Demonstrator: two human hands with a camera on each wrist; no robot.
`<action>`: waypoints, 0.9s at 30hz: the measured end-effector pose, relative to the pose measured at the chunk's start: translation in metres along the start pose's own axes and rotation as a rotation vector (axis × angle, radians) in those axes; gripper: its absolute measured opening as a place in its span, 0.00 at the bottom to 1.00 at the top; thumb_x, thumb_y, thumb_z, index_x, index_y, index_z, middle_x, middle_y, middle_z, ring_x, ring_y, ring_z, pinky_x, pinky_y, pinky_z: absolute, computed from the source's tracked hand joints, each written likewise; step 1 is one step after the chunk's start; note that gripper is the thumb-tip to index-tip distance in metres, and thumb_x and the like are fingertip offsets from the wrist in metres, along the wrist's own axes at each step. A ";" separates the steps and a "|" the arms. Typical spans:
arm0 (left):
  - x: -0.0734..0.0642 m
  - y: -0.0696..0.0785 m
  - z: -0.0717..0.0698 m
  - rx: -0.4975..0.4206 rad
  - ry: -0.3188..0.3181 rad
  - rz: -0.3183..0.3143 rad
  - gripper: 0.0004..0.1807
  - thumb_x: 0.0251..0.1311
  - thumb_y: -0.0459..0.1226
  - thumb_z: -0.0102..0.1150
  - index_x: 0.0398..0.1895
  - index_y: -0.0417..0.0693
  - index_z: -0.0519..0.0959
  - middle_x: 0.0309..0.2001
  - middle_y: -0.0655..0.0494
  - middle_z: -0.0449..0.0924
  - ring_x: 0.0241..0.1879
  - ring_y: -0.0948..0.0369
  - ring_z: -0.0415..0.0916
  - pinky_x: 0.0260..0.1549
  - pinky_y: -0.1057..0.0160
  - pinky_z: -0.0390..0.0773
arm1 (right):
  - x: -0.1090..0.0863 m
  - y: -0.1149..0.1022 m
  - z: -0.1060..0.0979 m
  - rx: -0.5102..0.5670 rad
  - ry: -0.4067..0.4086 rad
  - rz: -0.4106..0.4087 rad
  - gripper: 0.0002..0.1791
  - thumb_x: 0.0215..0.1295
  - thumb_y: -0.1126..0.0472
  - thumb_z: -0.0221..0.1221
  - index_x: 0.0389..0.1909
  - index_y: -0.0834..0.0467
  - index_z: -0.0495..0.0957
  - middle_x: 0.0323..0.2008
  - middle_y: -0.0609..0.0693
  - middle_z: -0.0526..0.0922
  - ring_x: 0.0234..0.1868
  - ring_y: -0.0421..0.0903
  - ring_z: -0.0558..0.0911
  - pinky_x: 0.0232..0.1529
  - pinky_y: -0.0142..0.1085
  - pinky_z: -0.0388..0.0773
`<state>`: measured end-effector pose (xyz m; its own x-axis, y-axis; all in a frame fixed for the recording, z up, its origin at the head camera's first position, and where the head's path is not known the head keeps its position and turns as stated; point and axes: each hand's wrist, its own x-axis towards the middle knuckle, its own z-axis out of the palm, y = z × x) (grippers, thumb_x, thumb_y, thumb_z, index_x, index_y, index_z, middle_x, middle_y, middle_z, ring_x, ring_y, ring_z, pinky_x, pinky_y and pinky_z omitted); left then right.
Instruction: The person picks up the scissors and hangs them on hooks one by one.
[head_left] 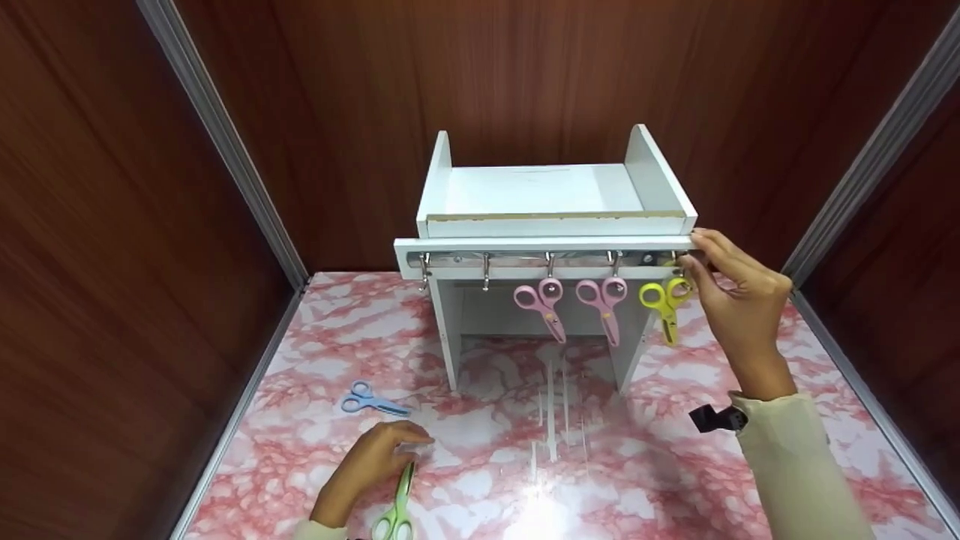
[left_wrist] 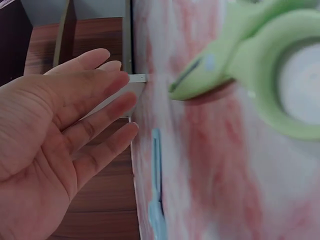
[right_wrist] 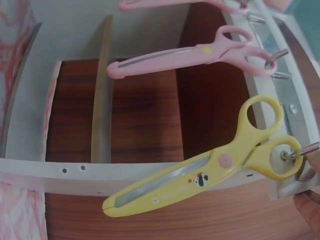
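Note:
At the right end of the white hook rail [head_left: 525, 244], my right hand [head_left: 739, 292] pinches the board between thumb and fingers. Just beside it, yellow scissors [head_left: 667, 306] hang by one handle loop from the end hook. Two pairs of pink scissors, the nearer pair [head_left: 604, 306] and the farther pair [head_left: 542, 306], hang on the hooks to the left. My left hand [head_left: 377, 459] hovers low over the table with its fingers loosely bent, holding nothing. Green scissors [head_left: 400, 510] lie close beside it, apart from the fingers. Blue scissors [head_left: 373, 400] lie beyond that hand.
Two bare hooks, the left one [head_left: 424, 271] and its neighbour [head_left: 486, 271], are on the rail's left side. The rail fronts a white shelf unit [head_left: 442, 180] standing on the red-and-white marbled tabletop [head_left: 480, 442]. Dark wood panels [head_left: 525, 67] enclose the back and sides.

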<state>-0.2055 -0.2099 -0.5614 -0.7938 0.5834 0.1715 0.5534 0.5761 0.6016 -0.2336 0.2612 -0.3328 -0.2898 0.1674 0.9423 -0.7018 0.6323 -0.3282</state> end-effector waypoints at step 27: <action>-0.023 0.005 0.017 0.206 0.029 0.132 0.11 0.56 0.31 0.75 0.37 0.57 0.91 0.45 0.57 0.78 0.39 0.65 0.76 0.30 0.69 0.81 | -0.001 -0.002 0.002 0.011 0.011 0.043 0.17 0.48 0.83 0.71 0.41 0.68 0.88 0.45 0.58 0.89 0.37 0.37 0.85 0.45 0.20 0.82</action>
<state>-0.1799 -0.2109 -0.5752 -0.7163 0.6465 0.2625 0.6904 0.6022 0.4008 -0.2335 0.2583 -0.3337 -0.3127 0.2026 0.9280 -0.6962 0.6158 -0.3690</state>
